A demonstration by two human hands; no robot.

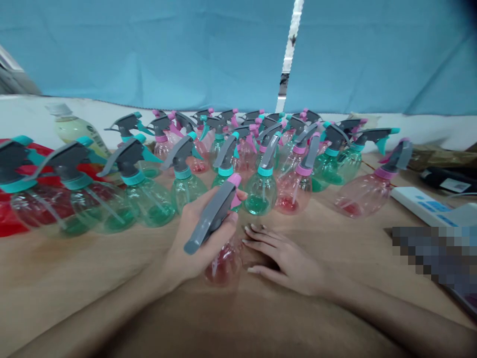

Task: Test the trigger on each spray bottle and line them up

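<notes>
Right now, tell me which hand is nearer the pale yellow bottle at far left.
Left. The left hand, gripping a pink spray bottle, sits right of and in front of the pale yellow bottle; the right hand lies flat on the table, even farther right.

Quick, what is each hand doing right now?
Left hand: closed around the neck of the pink spray bottle.
Right hand: open, flat on the table, fingertips beside that bottle, holding nothing.

Light: soft, even, fairly bright, bluish cast | Shadows: faint, darkest under right hand (286, 261) | Glare: small highlights on far spray bottles (261, 196) | Focus: all slightly soft | Edges: left bottles stretched, top-right corner dark | Near right: pixelated patch
</notes>
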